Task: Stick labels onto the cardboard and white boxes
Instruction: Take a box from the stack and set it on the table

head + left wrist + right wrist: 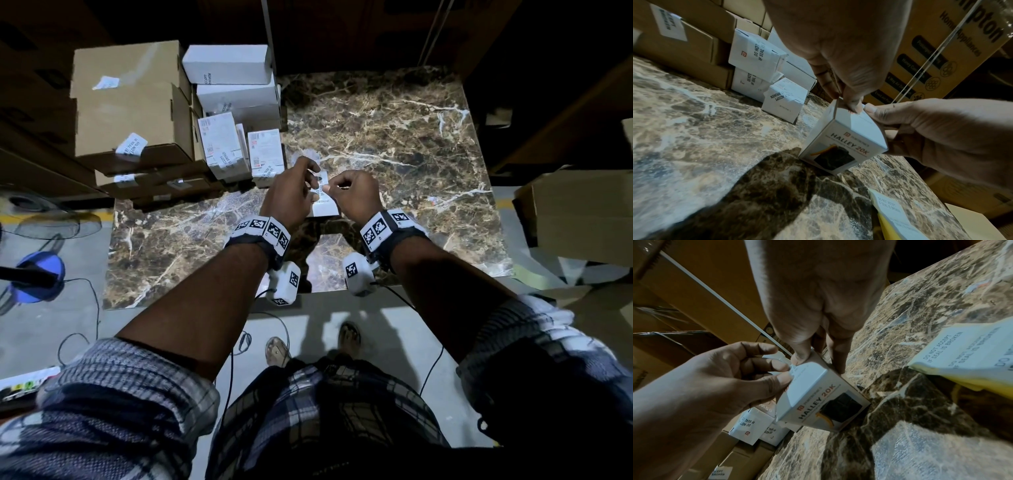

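A stockroom: stacked cardboard cartons (126,102) (one printed "Home Appliances") crowd a marble table (394,137).

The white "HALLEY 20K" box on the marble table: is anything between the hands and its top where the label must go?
Nothing visible. The left hand and right hand already pinch at the top edge of the white "HALLEY 20K" box.

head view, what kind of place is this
Likely a warehouse or stockroom packing spot: stacked cardboard boxes, small white boxes bearing seal labels, and a sheet of labels on a marble table.
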The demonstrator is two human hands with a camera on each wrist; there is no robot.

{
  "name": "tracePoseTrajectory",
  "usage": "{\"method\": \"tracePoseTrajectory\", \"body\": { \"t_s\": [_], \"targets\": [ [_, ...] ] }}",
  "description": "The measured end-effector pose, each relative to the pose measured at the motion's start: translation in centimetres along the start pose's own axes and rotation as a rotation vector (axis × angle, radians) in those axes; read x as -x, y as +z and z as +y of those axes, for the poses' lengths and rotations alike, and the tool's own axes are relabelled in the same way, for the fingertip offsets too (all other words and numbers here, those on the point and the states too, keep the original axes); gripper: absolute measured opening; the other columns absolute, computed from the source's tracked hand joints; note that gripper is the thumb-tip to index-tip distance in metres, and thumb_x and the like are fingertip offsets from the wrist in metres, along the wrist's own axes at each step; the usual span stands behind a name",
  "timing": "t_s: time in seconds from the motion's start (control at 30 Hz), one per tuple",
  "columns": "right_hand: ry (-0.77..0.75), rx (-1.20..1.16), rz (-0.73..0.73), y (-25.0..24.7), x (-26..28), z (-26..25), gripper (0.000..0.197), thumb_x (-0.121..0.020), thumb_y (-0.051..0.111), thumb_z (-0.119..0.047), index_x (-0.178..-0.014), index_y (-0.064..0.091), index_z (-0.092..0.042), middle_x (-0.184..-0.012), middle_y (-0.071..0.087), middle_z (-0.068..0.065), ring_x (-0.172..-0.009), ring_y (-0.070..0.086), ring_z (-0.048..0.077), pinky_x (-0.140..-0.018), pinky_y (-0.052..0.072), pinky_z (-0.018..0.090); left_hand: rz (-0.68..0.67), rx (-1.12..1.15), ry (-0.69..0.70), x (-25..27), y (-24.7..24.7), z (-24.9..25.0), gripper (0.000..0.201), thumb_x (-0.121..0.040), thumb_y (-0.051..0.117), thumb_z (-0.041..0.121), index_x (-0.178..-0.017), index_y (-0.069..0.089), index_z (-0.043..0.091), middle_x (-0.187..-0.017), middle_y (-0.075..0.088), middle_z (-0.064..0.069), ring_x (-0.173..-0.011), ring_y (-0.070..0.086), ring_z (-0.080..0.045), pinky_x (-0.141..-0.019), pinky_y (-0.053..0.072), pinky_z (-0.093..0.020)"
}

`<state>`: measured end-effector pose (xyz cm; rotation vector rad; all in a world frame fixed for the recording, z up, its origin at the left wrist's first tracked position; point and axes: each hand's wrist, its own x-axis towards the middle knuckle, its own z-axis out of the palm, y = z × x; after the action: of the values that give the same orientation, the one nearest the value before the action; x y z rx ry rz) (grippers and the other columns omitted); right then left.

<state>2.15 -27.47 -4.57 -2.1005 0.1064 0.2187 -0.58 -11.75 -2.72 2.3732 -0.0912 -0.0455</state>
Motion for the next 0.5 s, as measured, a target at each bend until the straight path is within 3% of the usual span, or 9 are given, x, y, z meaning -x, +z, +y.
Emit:
{"method": "tracePoseTrajectory", "body": {
  "t_s": [0.1,0.27,0.37,0.5],
  "targets": [
    [-0.015,0.02,0.011,0.0,0.1,0.0,0.012,-0.084,0.079,-0.02,-0.078,0.07,-0.015,-0.081,0.07,-0.003,-0.08,0.064,0.01,-0.073,0.046,0.023,0.015,-0.022,0.011,0.1,0.1,0.0,0.046,-0.08,0.073,0.0,-0.114,0.049,0.021,-0.091,0.065,0.007,-0.081,0.062,-0.013,-0.072,0.055,-0.041],
    [-0.151,0.098,0.045,0.0,0.5,-0.3,0.022,-0.079,0.08,-0.013,-0.083,0.059,-0.015,-0.092,0.062,0.004,-0.086,0.06,0.023,-0.076,0.052,0.036,-0.005,-0.082,0.01,-0.1,0.2,-0.3,0.044,-0.08,0.072,0.002,-0.113,0.051,0.022,-0.096,0.067,0.003,-0.09,0.062,-0.017,-0.077,0.055,-0.043],
    [-0.225,0.183,0.029,0.3,0.5,-0.6,0.023,-0.08,0.078,-0.006,-0.092,0.063,-0.019,-0.106,0.056,0.003,-0.092,0.056,0.019,-0.08,0.051,0.034,-0.023,-0.093,0.003,-0.1,0.1,-0.4,0.044,-0.079,0.072,0.006,-0.113,0.051,0.023,-0.096,0.068,0.003,-0.093,0.06,-0.017,-0.077,0.054,-0.044],
    [-0.294,0.301,-0.047,0.4,0.5,-1.0,0.025,-0.081,0.073,0.002,-0.098,0.07,-0.016,-0.106,0.06,0.001,-0.099,0.058,0.018,-0.082,0.047,0.028,-0.026,-0.088,-0.018,0.0,0.4,-0.7,0.049,-0.078,0.071,0.01,-0.12,0.049,0.021,-0.096,0.069,0.004,-0.097,0.06,-0.02,-0.079,0.053,-0.044]
  ]
}}
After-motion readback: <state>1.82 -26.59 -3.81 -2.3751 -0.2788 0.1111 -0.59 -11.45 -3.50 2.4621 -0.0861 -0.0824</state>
